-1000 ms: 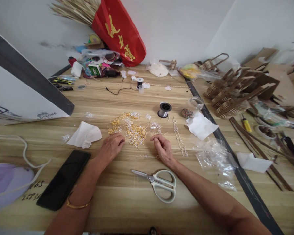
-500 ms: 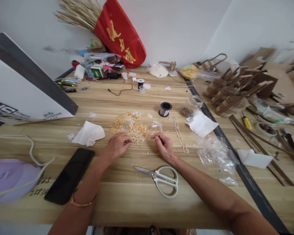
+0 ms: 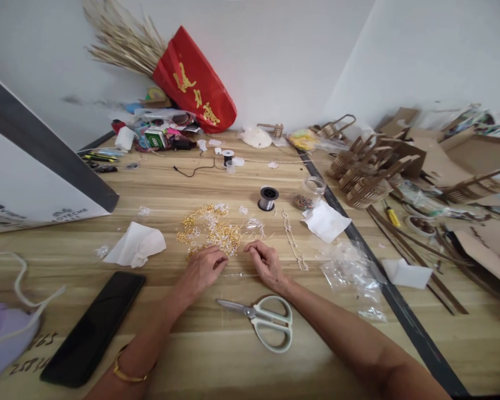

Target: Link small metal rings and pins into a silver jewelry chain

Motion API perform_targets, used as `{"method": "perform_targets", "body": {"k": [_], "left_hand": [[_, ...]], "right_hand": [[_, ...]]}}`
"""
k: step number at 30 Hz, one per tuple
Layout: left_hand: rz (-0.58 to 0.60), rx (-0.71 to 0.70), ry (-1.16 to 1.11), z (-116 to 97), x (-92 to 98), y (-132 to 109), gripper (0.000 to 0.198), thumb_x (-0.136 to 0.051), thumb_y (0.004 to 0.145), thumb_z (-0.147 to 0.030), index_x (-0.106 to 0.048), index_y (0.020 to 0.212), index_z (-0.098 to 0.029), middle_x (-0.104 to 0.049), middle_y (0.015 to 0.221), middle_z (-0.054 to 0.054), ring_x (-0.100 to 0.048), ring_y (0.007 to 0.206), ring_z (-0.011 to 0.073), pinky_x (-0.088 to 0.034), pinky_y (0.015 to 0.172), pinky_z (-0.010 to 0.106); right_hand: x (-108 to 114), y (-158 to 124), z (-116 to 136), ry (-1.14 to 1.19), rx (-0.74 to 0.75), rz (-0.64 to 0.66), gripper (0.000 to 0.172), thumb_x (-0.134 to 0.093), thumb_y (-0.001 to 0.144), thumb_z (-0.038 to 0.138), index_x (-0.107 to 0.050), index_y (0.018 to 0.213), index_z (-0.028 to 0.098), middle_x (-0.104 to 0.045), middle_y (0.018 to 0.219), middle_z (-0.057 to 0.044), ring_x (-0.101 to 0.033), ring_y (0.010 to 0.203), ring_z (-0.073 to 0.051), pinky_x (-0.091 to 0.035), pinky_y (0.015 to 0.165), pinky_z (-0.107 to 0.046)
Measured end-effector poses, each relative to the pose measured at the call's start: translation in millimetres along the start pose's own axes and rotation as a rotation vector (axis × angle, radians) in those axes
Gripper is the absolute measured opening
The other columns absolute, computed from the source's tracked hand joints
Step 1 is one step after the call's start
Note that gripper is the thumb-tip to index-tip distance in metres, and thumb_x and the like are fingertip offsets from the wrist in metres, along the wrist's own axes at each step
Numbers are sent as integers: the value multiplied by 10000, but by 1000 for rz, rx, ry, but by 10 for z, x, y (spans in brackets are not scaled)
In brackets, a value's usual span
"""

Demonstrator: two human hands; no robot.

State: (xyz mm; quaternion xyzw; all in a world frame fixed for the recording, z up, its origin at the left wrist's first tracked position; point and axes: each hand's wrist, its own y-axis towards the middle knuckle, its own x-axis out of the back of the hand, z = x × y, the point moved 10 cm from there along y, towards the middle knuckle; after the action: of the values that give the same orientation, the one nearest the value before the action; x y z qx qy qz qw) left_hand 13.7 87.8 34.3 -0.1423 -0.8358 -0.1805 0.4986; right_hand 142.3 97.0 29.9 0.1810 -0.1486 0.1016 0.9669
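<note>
My left hand [image 3: 205, 269] is closed in a pinch at the near edge of a pile of gold and silver beads and rings [image 3: 225, 238]. Whatever its fingertips hold is too small to make out. Just to its right, my right hand [image 3: 266, 264] has thumb and forefinger pressed together, and its contents cannot be seen either. A thin chain [image 3: 240, 274] lies on the table between and below the hands. Scissors with pale green handles [image 3: 270, 322] rest closer to me, blades pointing left. Behind my right hand lie short silvery pieces [image 3: 255, 224].
A wire spool [image 3: 268, 199], glass jar [image 3: 310, 191] and pale chain [image 3: 290, 241] stand or lie beyond my right hand. Left are a white tissue [image 3: 136, 244] and black phone [image 3: 94, 328]. Plastic bags [image 3: 354, 275] and small woven baskets [image 3: 358, 172] lie right.
My left hand has moved right along the pile's near edge, narrowing the gap to my right hand, which stays about in place. The view has turned right, so everything sits further left and lower.
</note>
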Motion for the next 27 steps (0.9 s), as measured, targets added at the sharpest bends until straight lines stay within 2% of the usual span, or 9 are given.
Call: {"method": "perform_targets", "body": {"k": [6, 12, 18, 22, 27], "left_hand": [[-89, -34, -23, -23, 10, -3, 147, -509, 847, -163, -635, 773, -171, -666, 773, 37, -604, 756, 163, -447, 704, 267], [-224, -48, -71, 32, 134, -24, 158, -499, 862, -228, -635, 795, -181, -664, 745, 27, -600, 694, 145, -458, 665, 253], [-266, -37, -88, 85, 173, -34, 166, -503, 864, -262, -644, 815, -189, -680, 754, 22, -609, 679, 138, -467, 665, 247], [-295, -45, -75, 115, 185, -49, 179, -499, 867, -287, -643, 813, -195, -684, 757, 25, -617, 689, 143, -478, 678, 250], [-317, -77, -74, 85, 211, -60, 183, -498, 869, -279, -641, 811, -182, -696, 786, 38, -633, 724, 148, -481, 702, 249]], "right_hand": [[-40, -3, 18, -8, 18, 16, 239, -406, 886, 270, -600, 902, 132, -343, 514, 64, -302, 450, -81, -240, 452, -211], [-93, -4, 155, -34, 61, 65, 221, -413, 871, 240, -570, 985, 136, -382, 578, 52, -329, 493, -79, -277, 475, -198], [-54, 7, 301, -78, 129, 51, 196, -415, 869, 212, -570, 967, 144, -456, 618, 28, -362, 514, -84, -307, 488, -200], [-102, -11, 401, -159, 218, 84, 193, -406, 871, 185, -576, 955, 149, -539, 721, -11, -434, 564, -95, -364, 535, -210], [-252, -118, 584, -260, 404, 181, 196, -381, 877, 146, -550, 974, 139, -578, 789, -49, -511, 651, -119, -414, 590, -220]]}}
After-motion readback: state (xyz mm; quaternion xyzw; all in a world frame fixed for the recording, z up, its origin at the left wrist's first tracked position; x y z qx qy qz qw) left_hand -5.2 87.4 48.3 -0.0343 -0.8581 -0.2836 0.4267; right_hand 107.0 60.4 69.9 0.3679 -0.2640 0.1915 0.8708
